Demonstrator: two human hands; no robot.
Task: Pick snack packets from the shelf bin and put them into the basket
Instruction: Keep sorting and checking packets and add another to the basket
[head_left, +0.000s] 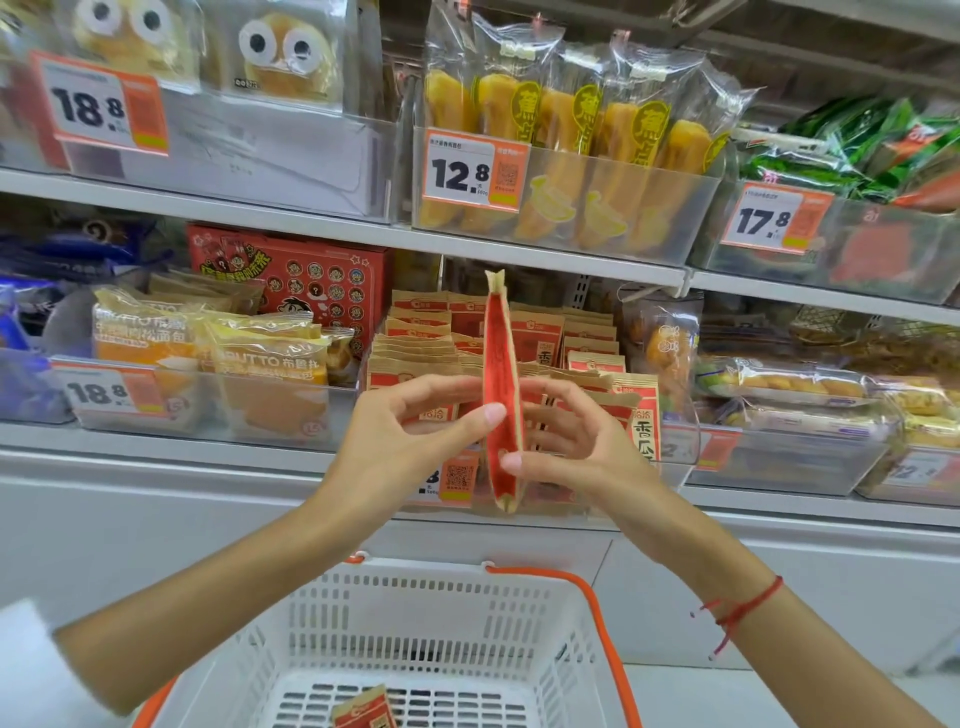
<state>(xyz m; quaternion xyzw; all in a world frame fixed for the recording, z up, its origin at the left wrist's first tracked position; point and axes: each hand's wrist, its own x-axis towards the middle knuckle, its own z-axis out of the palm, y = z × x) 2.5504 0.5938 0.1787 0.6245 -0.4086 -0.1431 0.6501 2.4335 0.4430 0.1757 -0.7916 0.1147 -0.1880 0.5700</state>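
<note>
Head view, left hand: the left hand (415, 421) is pinching the red and kraft-brown snack packet (501, 395) from its left side, thumb tip lying on the near edge, fingers curled behind.
Head view, right hand: the right hand (571, 441) is pinching the same packet from its right side, thumb tip touching the lower part, fingers curled; a red string bracelet (748, 605) is sitting on that wrist.
Snack packet: it is standing upright and edge-on to the camera, held between the two hands, above the basket.
Shelf bin: the clear bin (457, 483) of matching packets (540, 343) is lying just behind both hands; an orange price label (452, 480) is showing on its front, partly hidden by the left hand.
Basket: the white basket (441, 618) with orange handles (602, 634) is sitting below both hands, between the forearms.
Basket contents: one matching packet (363, 709) is lying on the basket floor, cut off by the lower frame edge.
Left of the left hand: a bin of yellow bread packs (260, 364) is showing.
</note>
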